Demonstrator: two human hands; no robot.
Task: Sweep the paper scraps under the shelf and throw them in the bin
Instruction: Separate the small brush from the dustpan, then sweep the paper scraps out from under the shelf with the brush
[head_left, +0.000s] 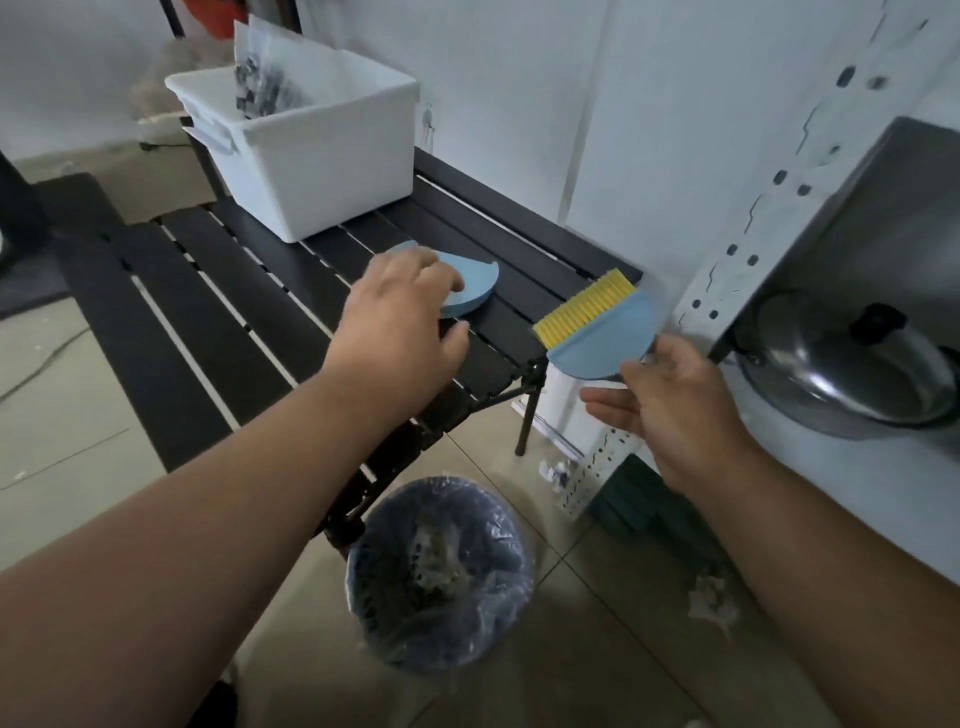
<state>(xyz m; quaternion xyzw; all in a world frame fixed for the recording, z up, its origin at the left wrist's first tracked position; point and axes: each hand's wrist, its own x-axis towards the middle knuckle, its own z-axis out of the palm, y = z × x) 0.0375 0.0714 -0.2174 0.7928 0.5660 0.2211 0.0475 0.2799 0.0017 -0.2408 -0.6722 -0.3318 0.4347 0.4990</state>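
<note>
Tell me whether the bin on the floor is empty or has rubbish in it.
Not empty: the lined bin shows a clump of rubbish at its bottom.

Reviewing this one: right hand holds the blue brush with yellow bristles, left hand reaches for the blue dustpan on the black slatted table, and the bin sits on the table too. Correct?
Not quite. The head view shows the bin on the tiled floor, below the black slatted table. The rest holds: right hand holds the brush, left hand reaches for the dustpan.

Blue brush (602, 332) with yellow bristles held aloft; paper scraps (558, 474) lie under shelf (597, 467); lined bin (441, 571) nearby.
</note>
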